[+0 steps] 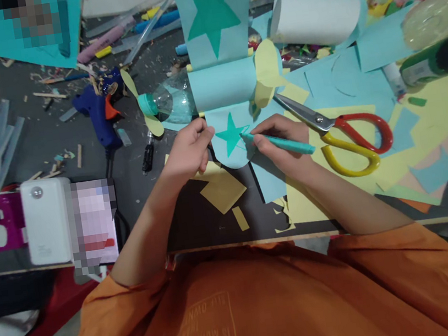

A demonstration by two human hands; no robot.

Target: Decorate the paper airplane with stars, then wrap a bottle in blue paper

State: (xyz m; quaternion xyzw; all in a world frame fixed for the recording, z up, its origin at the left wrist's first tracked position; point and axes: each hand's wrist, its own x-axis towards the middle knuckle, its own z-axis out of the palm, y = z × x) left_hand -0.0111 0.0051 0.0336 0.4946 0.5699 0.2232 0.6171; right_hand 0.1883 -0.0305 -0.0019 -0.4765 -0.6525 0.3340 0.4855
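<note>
A plastic-bottle plane lies before me, its body wrapped in light blue paper (224,84), with a yellow propeller (129,84) at the teal cap (148,105) and a yellow tail (267,73). Its near wing (229,159) carries a green star (229,134), partly outlined at the right. My right hand (282,140) grips a teal marker (291,144), its tip at the star's right side. At the wing's left edge, my left hand (194,147) pinches the paper between thumb and fingers. The far wing (245,20) bears a larger green star (211,11).
Scissors (328,122) with red and yellow handles lie right of my right hand. A blue glue gun (98,116) and a black pen (148,155) are on the left. A white power bank (48,220) sits near the front edge. Paper scraps (224,190) and a white roll (315,19) lie around.
</note>
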